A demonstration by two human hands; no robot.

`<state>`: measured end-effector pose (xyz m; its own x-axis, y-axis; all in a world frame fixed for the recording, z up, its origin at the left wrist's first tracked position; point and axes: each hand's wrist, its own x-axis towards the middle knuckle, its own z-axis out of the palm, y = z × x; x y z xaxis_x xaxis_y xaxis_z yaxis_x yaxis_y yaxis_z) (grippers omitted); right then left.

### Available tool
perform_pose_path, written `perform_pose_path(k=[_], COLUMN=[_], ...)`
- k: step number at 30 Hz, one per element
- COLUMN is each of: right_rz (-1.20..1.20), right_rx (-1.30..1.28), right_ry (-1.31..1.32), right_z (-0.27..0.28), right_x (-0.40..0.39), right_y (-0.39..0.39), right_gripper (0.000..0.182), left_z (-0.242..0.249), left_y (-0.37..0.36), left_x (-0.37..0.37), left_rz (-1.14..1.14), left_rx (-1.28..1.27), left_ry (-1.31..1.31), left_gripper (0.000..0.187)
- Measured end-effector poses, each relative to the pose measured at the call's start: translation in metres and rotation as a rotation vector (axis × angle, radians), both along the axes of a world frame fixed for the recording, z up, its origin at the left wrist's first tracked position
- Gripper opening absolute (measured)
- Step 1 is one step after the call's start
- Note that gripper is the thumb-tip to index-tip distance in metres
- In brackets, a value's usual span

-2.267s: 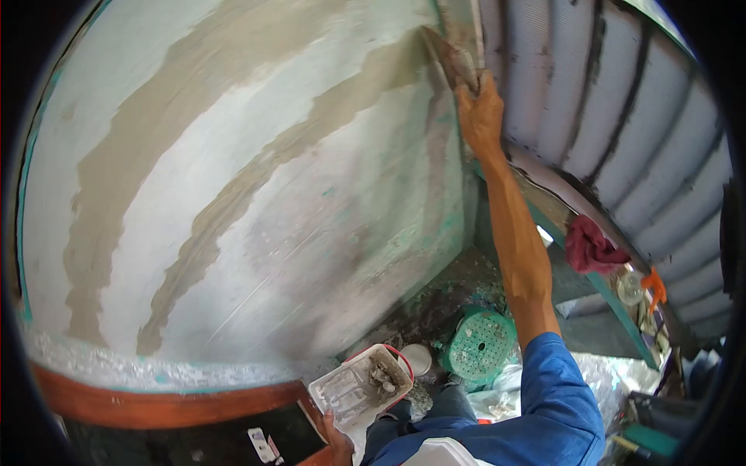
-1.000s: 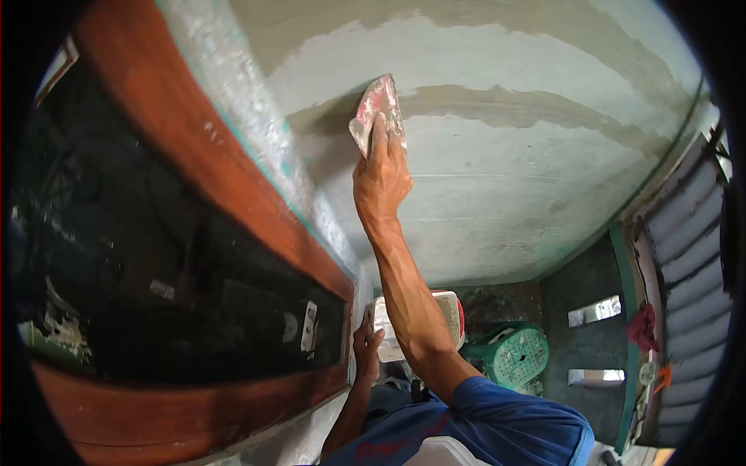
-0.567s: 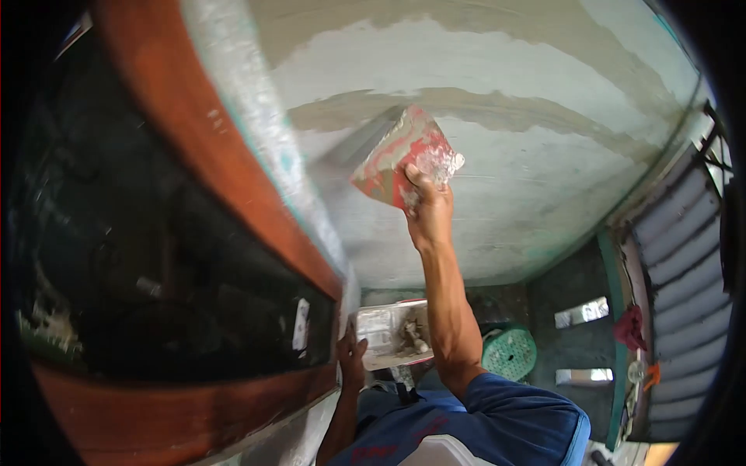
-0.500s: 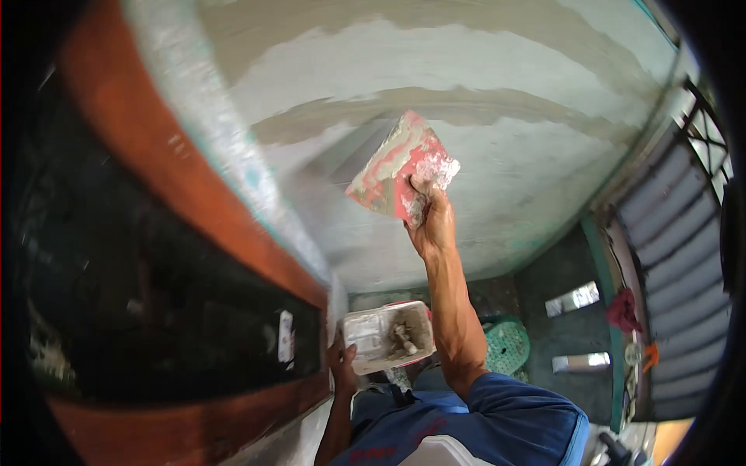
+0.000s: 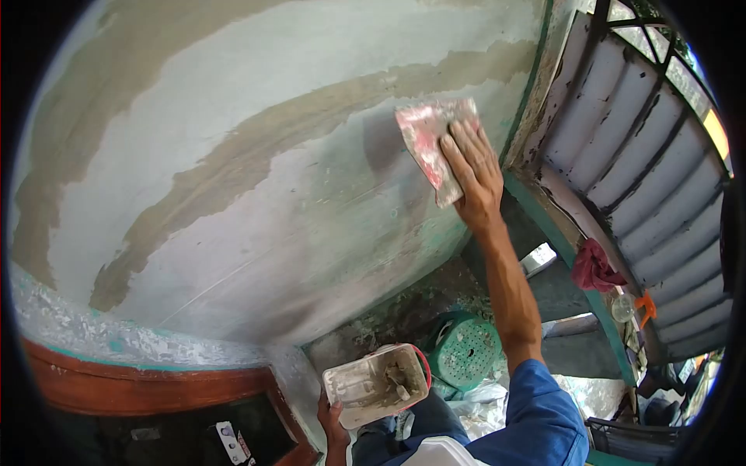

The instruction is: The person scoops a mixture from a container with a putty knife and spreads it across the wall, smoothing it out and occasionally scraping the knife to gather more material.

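Observation:
My right hand (image 5: 475, 167) is closed on a red plastic putty spreader (image 5: 423, 128) smeared with pale filler, fingers stretched along its face. The spreader is up at the wall (image 5: 342, 147), near its right end, just below a curved band of darker putty (image 5: 256, 128). Low in front of my body, my left hand (image 5: 332, 423) grips the left side of a rectangular tub (image 5: 350, 419) with filler-coated inner walls. Some putty and what looks like a small tool (image 5: 399, 382) lie inside it.
A green perforated stool (image 5: 468, 353) stands below my right arm. Grey louvred shutters (image 5: 622, 155) and a dark red cloth (image 5: 594, 266) are at the right. An orange-brown wooden frame (image 5: 140, 392) runs along the lower left.
My view has swung to the right. My right hand has carried the spreader rightward along the wall and turned so its back and fingers show. My left hand still holds the tub.

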<state>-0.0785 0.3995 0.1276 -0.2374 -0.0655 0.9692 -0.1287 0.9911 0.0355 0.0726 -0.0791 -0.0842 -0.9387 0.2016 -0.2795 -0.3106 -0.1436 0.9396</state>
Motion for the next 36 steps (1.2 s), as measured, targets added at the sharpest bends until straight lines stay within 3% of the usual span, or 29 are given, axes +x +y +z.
perform_pose_path(k=[3, 6, 11, 16, 18, 19, 21, 24, 26, 27, 29, 30, 31, 32, 33, 34, 36], right_rz=[-0.076, -0.086, -0.149, -0.092, 0.060, 0.056, -0.178, -0.242, -0.155, -0.130, 0.006, 0.261, 0.518, 0.489, 0.406, 0.309, 0.107], right_rx=[0.112, 0.158, 0.127, 0.075, -0.186, -0.188, -0.615, -0.661, -0.488, -0.328, -0.339, -0.492, -0.642, -0.755, -0.627, -0.507, -0.526], right_ry=[-0.014, 0.003, 0.065, -0.194, -0.014, -0.011, 0.020, -0.027, 0.052, 0.033, -0.030, -0.073, -0.120, -0.133, -0.045, 0.050, 0.065], right_z=[0.005, 0.005, -0.017, -0.026, -0.020, -0.008, 0.023, 0.022, 0.020, 0.015, 0.005, 0.004, 0.003, -0.001, -0.003, -0.005, -0.001], right_x=[-0.018, -0.039, -0.091, -0.023, -0.010, -0.008, -0.011, -0.050, -0.062, -0.062, -0.049, -0.041, -0.035, -0.026, -0.021, -0.015, -0.002], right_y=[0.034, 0.044, 0.027, -0.019, -0.019, -0.017, -0.005, -0.026, -0.089, -0.121, -0.163, -0.165, -0.163, -0.146, -0.111, -0.077, -0.017], right_gripper=[0.048, 0.048, 0.048, 0.050, 0.048, 0.048, 0.041, 0.043, 0.052, 0.065, 0.064, 0.060, 0.056, 0.054, 0.053, 0.052, 0.057], left_z=[-0.023, -0.042, -0.064, -0.041, -0.041, -0.040, -0.041, -0.031, 0.002, 0.012, -0.014, -0.024, -0.022, -0.022, -0.018, 0.011, -0.012], left_y=[0.013, 0.021, 0.030, 0.035, 0.032, 0.026, 0.014, 0.008, 0.019, 0.022, 0.004, -0.004, -0.009, -0.013, -0.010, 0.006, -0.010], left_x=[-0.004, 0.001, 0.005, 0.002, -0.005, -0.007, -0.011, -0.014, -0.021, -0.019, -0.022, -0.029, -0.031, -0.032, -0.031, -0.028, -0.029], left_rz=[-0.042, -0.015, -0.022, -0.036, -0.026, -0.030, -0.046, -0.070, -0.081, -0.093, -0.093, -0.096, -0.101, -0.100, -0.096, -0.109, -0.094], left_rx=[-0.036, -0.046, -0.048, -0.074, -0.090, -0.093, -0.096, -0.135, -0.110, -0.083, -0.088, -0.094, -0.096, -0.136, -0.171, -0.136, -0.103], left_ry=[-0.032, -0.130, -0.145, -0.173, -0.108, -0.105, -0.082, -0.023, -0.027, -0.031, -0.013, 0.018, 0.025, 0.059, 0.090, 0.090, 0.046], left_gripper=[0.069, 0.089, 0.091, 0.089, 0.090, 0.090, 0.089, 0.073, 0.073, 0.072, 0.079, 0.087, 0.087, 0.086, 0.086, 0.073, 0.079])
